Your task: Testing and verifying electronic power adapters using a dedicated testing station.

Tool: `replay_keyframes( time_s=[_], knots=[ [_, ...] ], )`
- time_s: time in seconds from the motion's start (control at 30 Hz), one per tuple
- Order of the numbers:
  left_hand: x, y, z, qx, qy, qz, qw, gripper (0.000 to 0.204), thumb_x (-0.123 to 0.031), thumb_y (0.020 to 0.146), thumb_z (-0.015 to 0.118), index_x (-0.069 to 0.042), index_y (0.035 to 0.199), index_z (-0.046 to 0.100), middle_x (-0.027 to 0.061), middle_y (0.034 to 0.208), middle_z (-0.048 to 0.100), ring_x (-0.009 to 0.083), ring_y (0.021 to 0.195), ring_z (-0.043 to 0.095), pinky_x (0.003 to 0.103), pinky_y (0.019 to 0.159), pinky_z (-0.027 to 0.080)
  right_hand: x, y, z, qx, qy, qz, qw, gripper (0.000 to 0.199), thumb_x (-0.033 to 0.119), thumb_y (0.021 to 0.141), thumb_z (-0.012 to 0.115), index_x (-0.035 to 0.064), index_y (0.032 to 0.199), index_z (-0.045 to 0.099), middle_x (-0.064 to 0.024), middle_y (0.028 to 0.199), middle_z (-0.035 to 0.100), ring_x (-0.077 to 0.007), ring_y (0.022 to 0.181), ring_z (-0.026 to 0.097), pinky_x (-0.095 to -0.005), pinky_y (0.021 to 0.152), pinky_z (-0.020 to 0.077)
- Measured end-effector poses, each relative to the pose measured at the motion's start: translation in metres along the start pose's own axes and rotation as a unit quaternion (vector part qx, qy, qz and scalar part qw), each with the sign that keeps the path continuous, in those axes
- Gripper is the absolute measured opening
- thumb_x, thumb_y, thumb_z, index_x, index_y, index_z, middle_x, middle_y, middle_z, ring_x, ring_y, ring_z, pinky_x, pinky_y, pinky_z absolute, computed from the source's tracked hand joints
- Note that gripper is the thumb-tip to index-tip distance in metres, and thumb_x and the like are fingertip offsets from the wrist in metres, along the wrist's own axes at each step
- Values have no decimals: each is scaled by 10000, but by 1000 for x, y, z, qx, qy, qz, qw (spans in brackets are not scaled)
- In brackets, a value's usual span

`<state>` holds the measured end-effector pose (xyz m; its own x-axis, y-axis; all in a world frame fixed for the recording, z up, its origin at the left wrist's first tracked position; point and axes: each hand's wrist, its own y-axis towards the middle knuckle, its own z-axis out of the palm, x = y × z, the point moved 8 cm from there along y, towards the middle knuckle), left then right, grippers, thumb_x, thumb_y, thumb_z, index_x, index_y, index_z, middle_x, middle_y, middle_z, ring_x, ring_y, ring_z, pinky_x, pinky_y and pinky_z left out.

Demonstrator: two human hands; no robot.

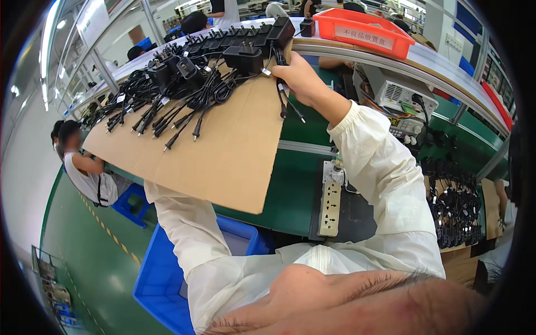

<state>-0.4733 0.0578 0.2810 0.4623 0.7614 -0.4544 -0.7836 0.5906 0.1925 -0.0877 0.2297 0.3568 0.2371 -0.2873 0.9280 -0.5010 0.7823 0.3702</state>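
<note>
A brown cardboard sheet [234, 151] is tilted in front of me, bearing many black power adapters [244, 57] with plug prongs up. Their bundled black cables [209, 92] spread toward me, connector ends on the bare cardboard. At the sheet's right edge my right hand [298, 78] is closed, thumb on top beside a hanging cable; its other fingers are partly hidden. My left forearm [192, 229] reaches beneath the sheet, which hides my left hand, so I cannot see its fingers.
Beyond the sheet runs a raised white shelf with a red bin [363, 33]. Below are a green bench [296, 184], a power strip [330, 209] and test instruments [405, 97]. More adapters [455, 204] lie right. A blue bin [162, 268] stands lower left; a seated person [89, 167] is left.
</note>
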Motion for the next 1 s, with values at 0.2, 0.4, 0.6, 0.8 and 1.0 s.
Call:
replay_keyframes(
  time_s=[0.2, 0.4, 0.6, 0.8, 1.0],
  knots=[
    [-38, -53, -47, -49, 7, 19, 999, 512, -498, 1013, 452, -115, 1349, 496, 103, 1343, 561, 322, 1260, 519, 495, 1072, 409, -81, -36, 21, 111, -17, 193, 975, 313, 22, 829, 620, 22, 1141, 591, -62, 907, 632, -139, 731, 573, -302, 608, 472],
    [10, -195, -104, -86, 7, 22, 996, 508, -485, 1017, 453, -114, 1363, 486, 104, 1354, 554, 322, 1265, 516, 494, 1075, 409, -223, -94, 59, 55, 145, 10, 988, 414, 10, 857, 589, 7, 1265, 518, -97, 1093, 636, -172, 987, 583, -316, 872, 481],
    [10, -238, -157, -120, -7, 23, 992, 506, -472, 1021, 453, -113, 1377, 476, 105, 1365, 547, 321, 1270, 512, 494, 1077, 409, -291, -143, 69, 79, 6, 58, 995, 519, 3, 870, 559, -16, 1372, 429, -110, 1228, 580, -191, 1057, 567, -309, 948, 455],
    [7, -225, -195, -144, -18, 4, 989, 504, -459, 1025, 454, -112, 1391, 465, 106, 1376, 540, 321, 1275, 508, 493, 1079, 409, -320, -157, 68, 12, 15, 103, 994, 466, 72, 886, 595, -42, 1310, 438, -182, 1289, 554, -243, 1136, 560, -343, 987, 440],
    [4, -205, -224, -171, -26, 0, 985, 503, -446, 1029, 455, -112, 1405, 455, 107, 1387, 533, 320, 1280, 504, 493, 1081, 409, -321, -160, 62, 132, -90, 280, 947, 380, 100, 914, 566, -75, 1234, 460, -190, 1201, 576, -215, 941, 641, -334, 753, 546]
  ],
)
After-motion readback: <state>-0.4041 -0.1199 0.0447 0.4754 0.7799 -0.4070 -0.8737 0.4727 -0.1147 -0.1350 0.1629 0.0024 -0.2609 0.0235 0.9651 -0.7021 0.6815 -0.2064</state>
